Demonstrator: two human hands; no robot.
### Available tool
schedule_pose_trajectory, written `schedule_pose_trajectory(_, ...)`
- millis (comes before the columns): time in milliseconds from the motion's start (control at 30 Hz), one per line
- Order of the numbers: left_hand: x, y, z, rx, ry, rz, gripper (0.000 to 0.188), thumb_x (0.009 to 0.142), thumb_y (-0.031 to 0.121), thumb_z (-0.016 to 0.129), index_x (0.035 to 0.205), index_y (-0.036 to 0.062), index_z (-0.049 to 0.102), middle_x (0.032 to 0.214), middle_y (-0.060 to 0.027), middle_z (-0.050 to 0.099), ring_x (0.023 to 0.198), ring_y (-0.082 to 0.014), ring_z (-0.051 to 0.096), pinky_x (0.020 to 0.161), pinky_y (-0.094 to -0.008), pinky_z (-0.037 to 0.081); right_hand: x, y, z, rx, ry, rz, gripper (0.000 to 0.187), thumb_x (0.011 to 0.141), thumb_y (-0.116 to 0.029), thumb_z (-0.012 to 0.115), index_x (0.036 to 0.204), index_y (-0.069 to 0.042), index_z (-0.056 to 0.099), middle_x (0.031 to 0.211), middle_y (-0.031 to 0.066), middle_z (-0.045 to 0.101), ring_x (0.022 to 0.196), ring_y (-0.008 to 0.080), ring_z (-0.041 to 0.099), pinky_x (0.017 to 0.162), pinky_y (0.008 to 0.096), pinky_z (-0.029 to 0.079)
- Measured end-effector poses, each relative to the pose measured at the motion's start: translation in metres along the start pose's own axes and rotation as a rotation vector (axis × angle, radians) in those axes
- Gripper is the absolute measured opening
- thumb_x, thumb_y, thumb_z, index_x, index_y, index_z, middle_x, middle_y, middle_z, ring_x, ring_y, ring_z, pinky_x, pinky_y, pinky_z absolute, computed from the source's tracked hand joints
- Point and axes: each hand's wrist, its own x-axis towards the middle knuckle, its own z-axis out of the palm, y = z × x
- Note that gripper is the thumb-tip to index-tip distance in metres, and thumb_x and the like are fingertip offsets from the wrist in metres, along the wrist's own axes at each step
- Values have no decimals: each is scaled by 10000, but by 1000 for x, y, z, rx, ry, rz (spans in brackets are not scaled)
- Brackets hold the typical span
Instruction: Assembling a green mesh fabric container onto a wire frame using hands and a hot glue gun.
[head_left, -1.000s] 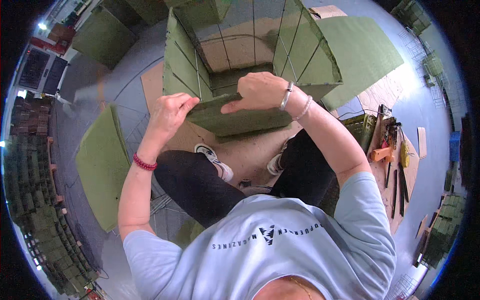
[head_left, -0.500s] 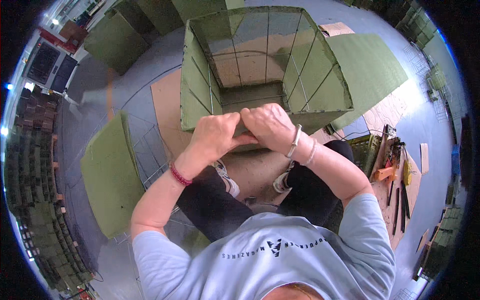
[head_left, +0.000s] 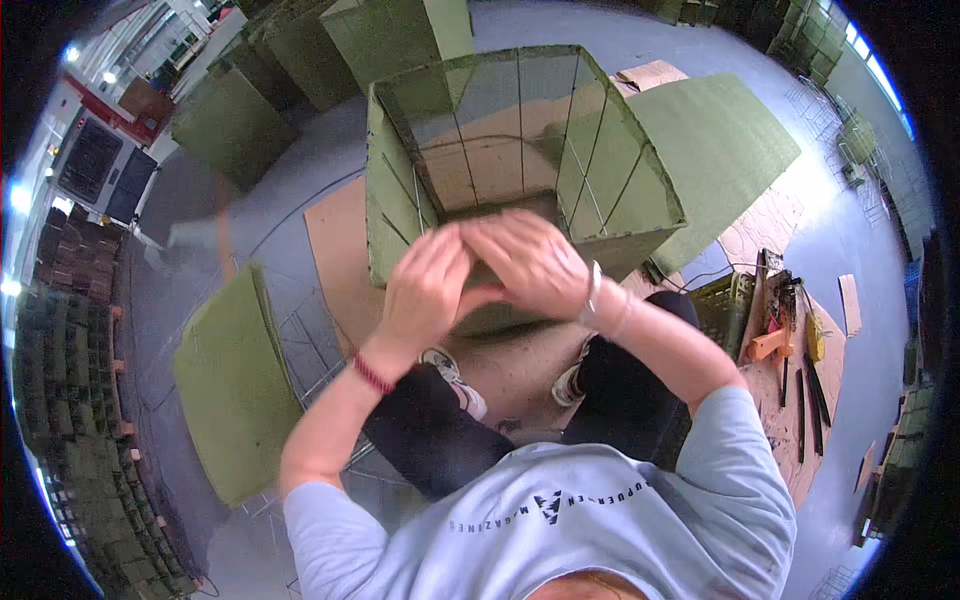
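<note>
A green, open-topped fabric box (head_left: 598,165) on a thin wire frame stands just beyond my feet, its mouth tilted toward me. Over the middle of its near rim, my left hand (head_left: 422,288) and my right hand (head_left: 535,265) meet with fingertips almost touching. Their fingers lie over the edge while the thumbs are on the near side, so both hands are closed on the rim. Slight motion blur softens the fingers. The stretch of rim beneath them is hidden.
Brown cardboard (head_left: 338,240) lies under the box. A green panel (head_left: 235,385) with wire frames leans at left; a green sheet (head_left: 715,150) lies right. An orange-handled tool (head_left: 768,345) and black strips (head_left: 802,415) rest at right. More green boxes (head_left: 385,50) stand behind.
The box and both hands sit slightly lower in the picture as the view shifts. My fingers have straightened somewhat and reach farther over the near rim.
</note>
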Motion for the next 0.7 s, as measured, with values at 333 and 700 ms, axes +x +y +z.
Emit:
schedule_pose_trajectory(333,1,9,-6,-139,-176,-155,533,889,481,556,1009,-34,613,852,-176,639,766,-334,643,652,-404,518,5,3,7,78,-464,267,374,729,-313,713,920,0,637,774,180,663,761,332,669,676,412,531)
schedule_pose_trajectory(700,41,-4,-3,-78,-838,-378,866,856,737,374,686,-64,654,701,-242,641,738,-376,651,711,-457,521,5,22,6,196,-556,199,598,718,-584,714,793,8,672,732,180,665,725,357,654,648,438,513)
